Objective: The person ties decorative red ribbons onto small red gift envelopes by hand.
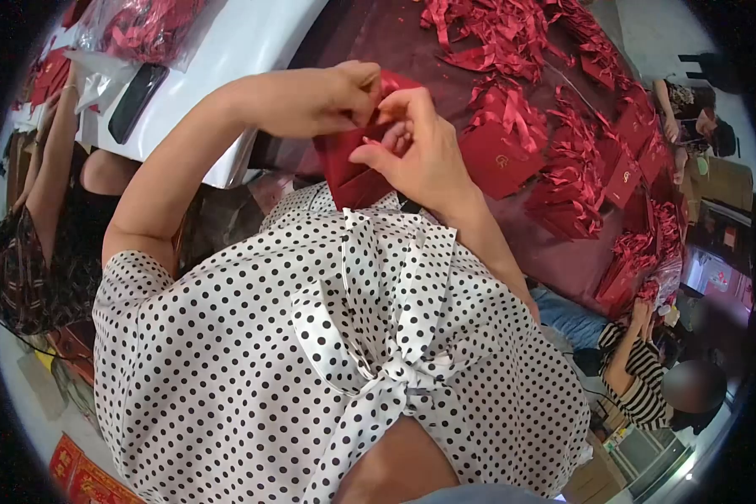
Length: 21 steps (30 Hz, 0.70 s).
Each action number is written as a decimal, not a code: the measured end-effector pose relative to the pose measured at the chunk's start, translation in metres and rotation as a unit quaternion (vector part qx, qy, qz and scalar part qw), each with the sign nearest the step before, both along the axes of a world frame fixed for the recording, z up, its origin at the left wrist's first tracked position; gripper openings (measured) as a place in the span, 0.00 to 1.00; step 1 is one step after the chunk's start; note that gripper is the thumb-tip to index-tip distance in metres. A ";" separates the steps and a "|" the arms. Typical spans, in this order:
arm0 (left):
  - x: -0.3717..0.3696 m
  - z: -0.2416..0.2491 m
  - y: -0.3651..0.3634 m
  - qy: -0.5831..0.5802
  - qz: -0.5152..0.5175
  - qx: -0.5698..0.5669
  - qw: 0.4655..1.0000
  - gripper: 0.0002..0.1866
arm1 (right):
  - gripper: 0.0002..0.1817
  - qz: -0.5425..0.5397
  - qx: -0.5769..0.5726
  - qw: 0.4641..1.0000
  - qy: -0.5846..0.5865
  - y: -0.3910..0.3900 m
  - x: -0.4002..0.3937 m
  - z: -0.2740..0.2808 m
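Note:
A red card-like envelope or bag [353, 181] stands against the polka-dot shirt, below my hands. Shiny red ribbon [397, 82] shows at its top, between my hands. My left hand [332, 99] comes in from the left, its fingers pinched at the ribbon. To its right, my right hand [426, 155] has thumb and fingers curled inward, with the index fingertip pressed at the ribbon beside the left fingers. The exact grip points are partly hidden by the fingers.
Red ribboned bags [500, 155] lie in heaps on the dark red table cover [554, 252]. A black phone [137, 102] and a plastic bag of red ribbon [147, 29] are at the upper left. People sit at the left, lower right [634, 374] and far right.

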<state>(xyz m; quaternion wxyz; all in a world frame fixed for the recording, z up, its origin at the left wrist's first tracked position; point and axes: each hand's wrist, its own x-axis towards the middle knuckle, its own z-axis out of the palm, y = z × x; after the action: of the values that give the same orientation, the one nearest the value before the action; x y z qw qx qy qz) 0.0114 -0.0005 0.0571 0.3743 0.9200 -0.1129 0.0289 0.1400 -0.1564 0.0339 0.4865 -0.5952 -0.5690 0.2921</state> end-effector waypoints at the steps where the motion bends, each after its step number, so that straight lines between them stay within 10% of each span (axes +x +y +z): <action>1: -0.003 0.010 -0.003 -0.004 0.017 0.070 0.997 0.03 | 0.18 0.020 -0.002 0.999 -0.035 -0.002 0.003 0.006; 5: -0.016 0.065 0.014 -0.091 0.028 0.265 0.959 0.05 | 0.14 0.048 0.071 0.984 -0.158 -0.011 0.012 0.013; 13: -0.011 -0.017 0.038 0.188 0.062 -0.309 0.930 0.06 | 0.11 0.055 0.117 0.980 -0.154 -0.019 0.006 0.013; 17: -0.027 -0.026 0.023 0.007 0.237 -0.533 0.812 0.08 | 0.11 0.009 0.094 0.985 -0.141 -0.027 0.003 0.017; 21: -0.027 -0.047 0.032 -0.048 0.073 -0.631 0.771 0.09 | 0.13 0.012 0.123 0.985 -0.118 -0.026 0.002 0.008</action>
<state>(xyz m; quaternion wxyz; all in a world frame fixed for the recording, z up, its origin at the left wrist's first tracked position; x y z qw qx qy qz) -0.0151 0.0312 0.0103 0.8614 0.4800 -0.0200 0.1650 0.1423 -0.1827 0.0415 0.4817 -0.5545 -0.6611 0.1533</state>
